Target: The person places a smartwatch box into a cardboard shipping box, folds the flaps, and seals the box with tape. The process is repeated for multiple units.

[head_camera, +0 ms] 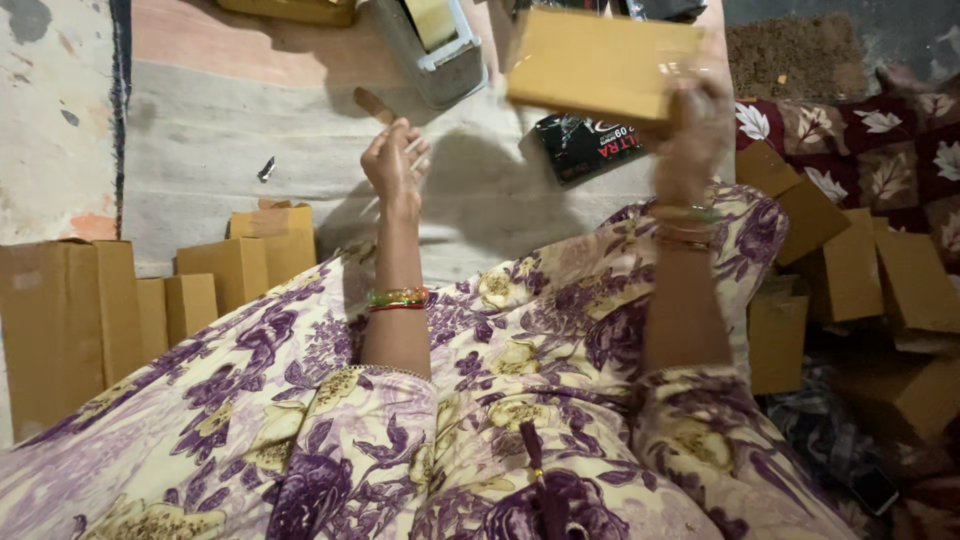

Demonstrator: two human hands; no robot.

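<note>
My right hand (695, 125) is raised and grips a flat brown cardboard box (598, 62) by its right edge; the box is blurred. My left hand (395, 160) is lifted beside it with the fingers loosely curled, and a thin pale strip shows at the fingertips. Just past the left hand a brown-handled tool (375, 103) lies on the floor mat. Both wrists wear bangles, and my lap is covered by purple flowered cloth (480, 380).
Small brown cartons (240, 262) stand in a row at the left, and several more are piled at the right (850, 270) on a dark red flowered cloth. A grey metal device (430, 50) and a black packet (588, 145) lie ahead on the mat.
</note>
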